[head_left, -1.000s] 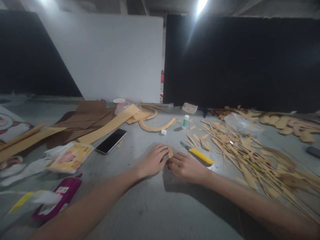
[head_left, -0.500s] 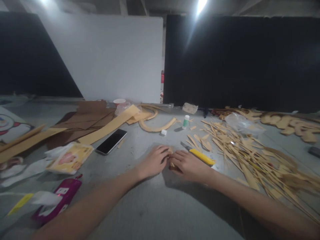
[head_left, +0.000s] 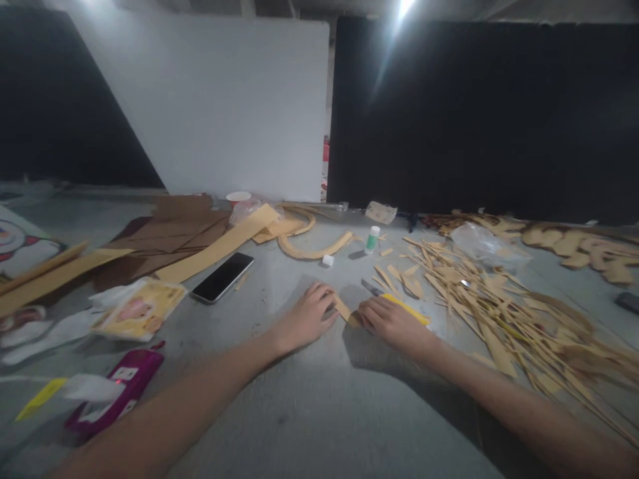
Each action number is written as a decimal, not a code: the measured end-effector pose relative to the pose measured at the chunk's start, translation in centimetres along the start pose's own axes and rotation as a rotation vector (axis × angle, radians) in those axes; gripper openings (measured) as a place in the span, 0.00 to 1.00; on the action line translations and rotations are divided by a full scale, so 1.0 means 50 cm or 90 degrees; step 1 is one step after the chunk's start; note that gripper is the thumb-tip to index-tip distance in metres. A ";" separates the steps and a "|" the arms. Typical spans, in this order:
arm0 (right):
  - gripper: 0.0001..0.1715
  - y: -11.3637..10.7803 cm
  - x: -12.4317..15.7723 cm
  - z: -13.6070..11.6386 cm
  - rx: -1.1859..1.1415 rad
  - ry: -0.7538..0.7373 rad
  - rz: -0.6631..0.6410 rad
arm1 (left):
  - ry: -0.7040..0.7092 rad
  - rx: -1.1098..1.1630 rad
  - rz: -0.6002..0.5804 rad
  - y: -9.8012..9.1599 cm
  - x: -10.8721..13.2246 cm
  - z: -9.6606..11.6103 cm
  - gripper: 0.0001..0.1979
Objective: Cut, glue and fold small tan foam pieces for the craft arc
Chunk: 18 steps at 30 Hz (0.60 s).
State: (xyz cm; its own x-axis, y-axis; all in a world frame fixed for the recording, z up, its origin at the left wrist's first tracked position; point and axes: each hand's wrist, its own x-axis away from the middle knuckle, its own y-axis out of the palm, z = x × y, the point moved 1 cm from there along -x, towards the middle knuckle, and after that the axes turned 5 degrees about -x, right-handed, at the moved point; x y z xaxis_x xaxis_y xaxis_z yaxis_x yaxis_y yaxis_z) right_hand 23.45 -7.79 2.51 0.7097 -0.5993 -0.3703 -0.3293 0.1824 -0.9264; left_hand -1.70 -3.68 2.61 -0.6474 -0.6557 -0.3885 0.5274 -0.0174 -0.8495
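Observation:
A short tan strip (head_left: 346, 312) of flat sheet material spans the gap between my two hands above the grey tabletop. My left hand (head_left: 309, 315) is closed with curled fingers at the strip's far left end. At its near right end, the fingers of my right hand (head_left: 392, 322) pinch the strip; the fingertips are partly hidden. Just behind my right hand lies a yellow utility knife (head_left: 407, 309), its blade pointing left. A glue stick (head_left: 372, 239) with a green label stands upright beyond my hands, and a small white cap (head_left: 327, 260) lies left of it.
Many thin tan offcuts (head_left: 479, 303) are heaped on the right, beside a clear plastic bag (head_left: 486, 243). A curved tan piece (head_left: 314, 253) lies behind. Leftward are a phone (head_left: 223, 278), a tissue pack (head_left: 142, 311), a purple power strip (head_left: 122, 389) and brown sheets (head_left: 174, 233).
My hands have moved apart, the right one shifting rightward, and the tan strip now shows between them. The right hand now covers part of the utility knife. The view has tilted slightly.

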 end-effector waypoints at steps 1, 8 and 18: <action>0.11 -0.005 -0.001 -0.001 -0.019 0.019 0.008 | 0.003 0.002 -0.007 -0.001 -0.002 0.001 0.04; 0.06 -0.022 -0.026 -0.030 -0.102 0.064 0.000 | 0.047 -0.040 -0.056 -0.002 -0.007 0.008 0.12; 0.11 -0.015 -0.016 -0.014 0.000 0.003 -0.045 | 0.066 -0.101 -0.064 -0.010 -0.004 0.014 0.10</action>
State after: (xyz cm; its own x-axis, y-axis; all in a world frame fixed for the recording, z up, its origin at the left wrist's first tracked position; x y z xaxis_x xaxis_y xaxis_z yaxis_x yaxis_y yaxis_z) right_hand 22.72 -7.98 3.54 0.7282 -0.6142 -0.3043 -0.2792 0.1396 -0.9500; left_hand -1.45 -4.06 3.34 -0.7499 -0.5754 -0.3264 0.3688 0.0460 -0.9284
